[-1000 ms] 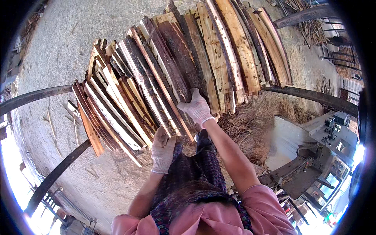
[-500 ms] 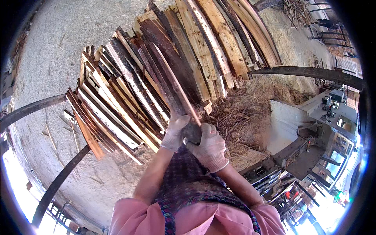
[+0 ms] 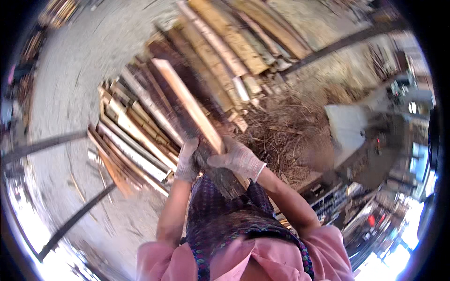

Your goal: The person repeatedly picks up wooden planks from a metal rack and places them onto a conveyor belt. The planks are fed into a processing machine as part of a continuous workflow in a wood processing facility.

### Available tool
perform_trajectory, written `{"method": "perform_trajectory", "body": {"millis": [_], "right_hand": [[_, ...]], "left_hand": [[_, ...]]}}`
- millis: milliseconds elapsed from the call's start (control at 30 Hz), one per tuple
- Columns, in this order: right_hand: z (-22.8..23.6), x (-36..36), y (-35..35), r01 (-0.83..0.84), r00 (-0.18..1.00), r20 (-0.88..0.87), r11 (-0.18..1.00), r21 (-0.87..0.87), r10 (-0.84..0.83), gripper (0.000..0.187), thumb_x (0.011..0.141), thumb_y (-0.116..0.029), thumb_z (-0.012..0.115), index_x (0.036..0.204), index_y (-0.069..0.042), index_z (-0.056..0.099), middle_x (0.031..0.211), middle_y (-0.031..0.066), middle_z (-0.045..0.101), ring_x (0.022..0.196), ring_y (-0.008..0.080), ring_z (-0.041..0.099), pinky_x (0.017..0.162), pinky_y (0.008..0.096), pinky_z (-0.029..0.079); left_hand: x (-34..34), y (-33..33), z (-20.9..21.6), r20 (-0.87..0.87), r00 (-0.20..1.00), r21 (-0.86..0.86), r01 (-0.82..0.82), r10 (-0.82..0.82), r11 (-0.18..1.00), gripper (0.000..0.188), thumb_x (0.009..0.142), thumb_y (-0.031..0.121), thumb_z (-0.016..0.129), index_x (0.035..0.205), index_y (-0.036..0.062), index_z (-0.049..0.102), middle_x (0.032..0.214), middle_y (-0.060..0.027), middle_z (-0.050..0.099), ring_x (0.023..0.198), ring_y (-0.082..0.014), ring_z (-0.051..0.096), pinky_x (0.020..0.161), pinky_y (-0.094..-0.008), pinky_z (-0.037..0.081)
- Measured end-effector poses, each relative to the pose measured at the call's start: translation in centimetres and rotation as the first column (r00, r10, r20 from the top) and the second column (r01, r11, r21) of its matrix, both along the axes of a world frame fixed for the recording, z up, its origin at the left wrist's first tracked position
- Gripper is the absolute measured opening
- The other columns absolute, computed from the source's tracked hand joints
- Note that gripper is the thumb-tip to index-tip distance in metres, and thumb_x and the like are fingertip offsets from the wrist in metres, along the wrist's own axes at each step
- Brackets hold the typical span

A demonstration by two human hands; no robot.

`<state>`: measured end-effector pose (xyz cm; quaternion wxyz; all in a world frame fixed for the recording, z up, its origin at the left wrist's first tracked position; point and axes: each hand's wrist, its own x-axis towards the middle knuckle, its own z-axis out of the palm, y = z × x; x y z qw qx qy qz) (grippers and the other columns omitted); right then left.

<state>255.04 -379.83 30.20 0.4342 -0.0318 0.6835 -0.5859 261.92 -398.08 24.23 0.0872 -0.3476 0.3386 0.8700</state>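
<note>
A long wooden slab (image 3: 189,107), with dark bark and a pale sawn face, slants away from my body over the stacked wood. My left hand (image 3: 188,160), in a whitish knitted glove, is closed round its left edge. On the other edge, my gloved right hand (image 3: 236,159) grips it with the thumb across the bark. The slab's near end sticks out past both hands in front of my dark patterned apron (image 3: 206,210). Under and beyond it lies a wide heap of rough slabs (image 3: 140,119), side by side. Motion blurs some of their edges.
Dark bars (image 3: 337,44) run out from both sides of the heap. Bark and wood scraps (image 3: 290,136) cover the ground to the right. Farther right stands blurred machinery (image 3: 370,145) with a pale panel (image 3: 345,129). Concrete floor (image 3: 70,84) extends on the left.
The slab has come closer to my body, its near end now jutting past my hands. It has tilted, showing more pale face. Both hands have moved up and left in view, and the view has turned.
</note>
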Motion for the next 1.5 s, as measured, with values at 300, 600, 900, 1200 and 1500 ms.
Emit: {"method": "perform_trajectory", "body": {"millis": [300,600,900,1200,1500], "right_hand": [[13.1,4.1,13.8,0.346,0.881,-0.393,0.925,0.159,-0.262,0.116,0.064,-0.046,0.092,0.151,0.008,0.037,0.124,0.0323,0.066,0.115,0.0409,0.068,0.097,0.0445,0.055],[15.9,23.0,30.5,0.918,-0.137,-0.605,0.129,-0.376,-0.784,0.082,0.088,-0.027,0.085,0.151,0.006,0.043,0.136,0.0140,0.061,0.128,0.0189,0.056,0.111,0.0355,0.045],[11.7,28.8,52.6,0.834,-0.162,-0.784,-0.508,0.216,-0.599,0.060,0.098,-0.051,0.071,0.130,-0.001,0.062,0.112,0.0265,0.074,0.109,0.0423,0.070,0.093,0.0457,0.052],[3.2,17.9,65.6,0.772,0.310,-0.642,-0.209,0.601,-0.701,0.070,0.092,-0.062,0.068,0.116,0.003,0.074,0.113,0.0303,0.073,0.111,0.0420,0.071,0.095,0.0473,0.055],[2.9,14.8,65.7,0.667,0.511,-0.622,-0.183,0.722,-0.593,0.068,0.099,-0.063,0.053,0.112,-0.001,0.078,0.116,0.0262,0.074,0.110,0.0398,0.073,0.093,0.0488,0.057]], "left_hand": [[-2.8,6.3,7.3,-0.169,0.934,-0.383,0.233,-0.316,0.894,0.060,0.088,0.043,0.069,0.131,0.0042,0.053,0.123,-0.0151,0.061,0.111,-0.0320,0.064,0.095,-0.0482,0.057],[-7.5,17.1,12.6,-0.262,0.773,-0.417,0.449,-0.578,0.790,0.088,0.082,0.043,0.083,0.144,-0.0025,0.042,0.130,-0.0169,0.058,0.118,-0.0341,0.063,0.099,-0.0504,0.057],[-5.5,19.7,10.8,-0.151,0.767,-0.519,0.476,-0.624,0.710,0.085,0.089,0.049,0.075,0.149,0.0006,0.040,0.139,-0.0185,0.055,0.125,-0.0339,0.058,0.106,-0.0490,0.051],[-1.6,20.8,16.2,0.013,0.794,-0.621,0.483,-0.607,0.618,0.094,0.088,0.059,0.072,0.156,0.0041,0.036,0.143,-0.0186,0.053,0.130,-0.0333,0.056,0.108,-0.0496,0.049],[-2.3,17.8,13.3,0.029,0.799,-0.582,0.502,-0.600,0.640,0.098,0.083,0.060,0.077,0.153,0.0027,0.040,0.140,-0.0176,0.056,0.127,-0.0335,0.057,0.105,-0.0489,0.050]]}}
